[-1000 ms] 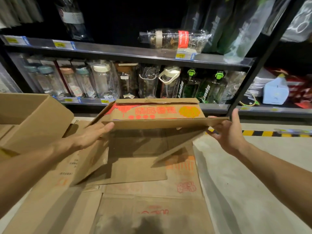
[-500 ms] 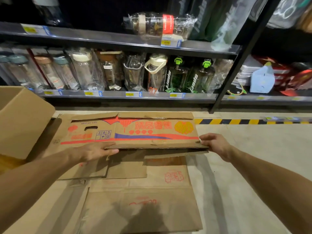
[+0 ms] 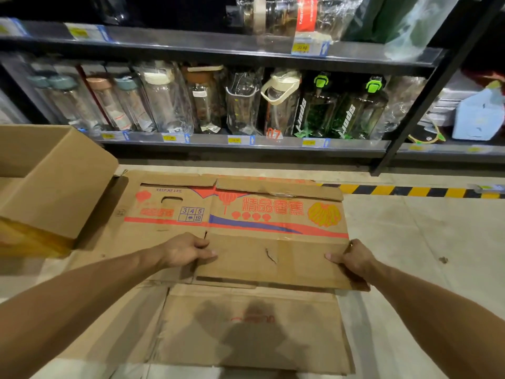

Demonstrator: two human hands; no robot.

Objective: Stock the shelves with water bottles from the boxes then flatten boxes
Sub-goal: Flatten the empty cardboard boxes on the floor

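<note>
A flattened brown box [image 3: 262, 214] with red print and a yellow banana picture lies on the floor in front of the shelves. My left hand [image 3: 185, 250] grips the left edge of its near flap, thumb on top. At the flap's right edge my right hand [image 3: 352, 259] holds on the same way. Under it lie other flattened boxes [image 3: 246, 326]. Water bottles [image 3: 164, 102] in clear wrap stand in a row on the lower shelf [image 3: 246, 143]. One bottle [image 3: 287, 15] lies on its side on the upper shelf.
An open, upright cardboard box [image 3: 54, 176] stands at the left, its corner over the flattened pile. A black shelf post [image 3: 410, 110] slants down at the right, with a pale blue pack [image 3: 478, 116] beyond it. Yellow-black tape [image 3: 410, 190] marks the concrete floor.
The printed box went from half-raised and folded to lying flat on the pile. Both hands came down with it and now hold its near flap by the side edges.
</note>
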